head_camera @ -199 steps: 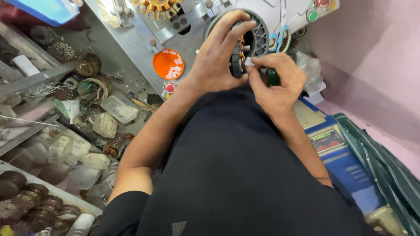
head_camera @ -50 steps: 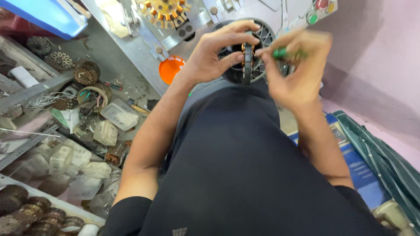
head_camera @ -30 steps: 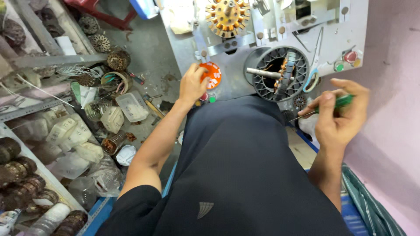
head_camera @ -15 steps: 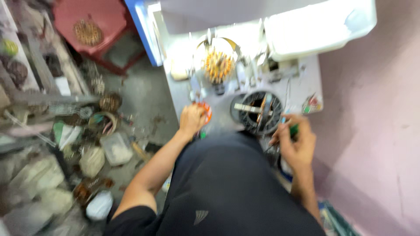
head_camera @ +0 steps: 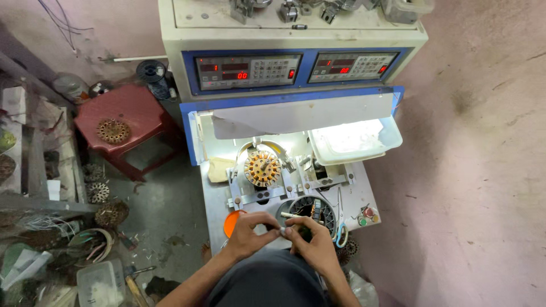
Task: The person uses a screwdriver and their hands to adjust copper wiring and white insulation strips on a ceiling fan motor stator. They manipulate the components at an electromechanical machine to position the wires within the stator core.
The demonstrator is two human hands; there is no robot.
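Small pale rod (head_camera: 282, 228) pinched between our hands, long axis roughly level, running left-right; too small to tell which end leads. We note it sits just in front of dark round motor part (head_camera: 311, 211) on machine table (head_camera: 215, 199). Left hand (head_camera: 250, 234) fingers closed on rod's left end. Right hand (head_camera: 314, 245) fingers curled at right end, also over dark tool; exact grip unclear. Orange disc (head_camera: 230, 223) beside left hand. Copper-wound core (head_camera: 262, 169) mounted behind.
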